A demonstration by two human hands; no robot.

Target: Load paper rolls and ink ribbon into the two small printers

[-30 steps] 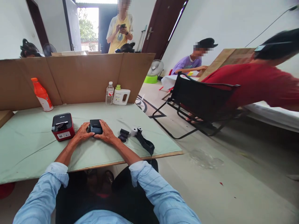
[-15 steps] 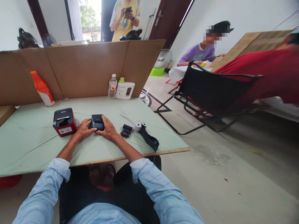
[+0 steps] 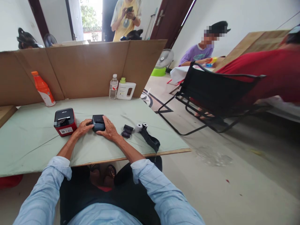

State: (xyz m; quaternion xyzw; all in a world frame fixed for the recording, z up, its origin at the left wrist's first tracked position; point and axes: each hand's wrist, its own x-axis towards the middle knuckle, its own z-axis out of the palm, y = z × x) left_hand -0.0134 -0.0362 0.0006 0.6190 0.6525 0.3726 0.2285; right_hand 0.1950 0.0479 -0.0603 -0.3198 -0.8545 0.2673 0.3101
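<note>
On the pale green tabletop [image 3: 47,153]: a small dark device [image 3: 98,122] lies near the middle, set between the two hands, its upper face showing.
Left hand [image 3: 82,129]: at the device's left side, fingers bent and reaching its edge, the thumb close to the near corner; whether they pinch it firmly I cannot tell.
Right hand [image 3: 109,129]: curved narrowly about the device's right side, fingers along that side and thumb at the near edge, so it has hold of the device there.
Device in the grip: held from its sides, the palms off to left and right of it, most of the top left uncovered by the fingers.
Red-and-black box [image 3: 65,122]: just beyond the left hand, to its left, with a white label on the near face.
Black pieces [image 3: 127,131]: a little cluster near the right hand, to its right.
White roll [image 3: 138,127]: just beside that cluster, with a dark strip [image 3: 150,139] trailing toward the table's near edge.
Cardboard panel [image 3: 91,68]: upright along the far side; before it, an orange bottle [image 3: 43,89] at left, a clear bottle [image 3: 113,87] and a white jug [image 3: 122,92] side by side at right.
</note>
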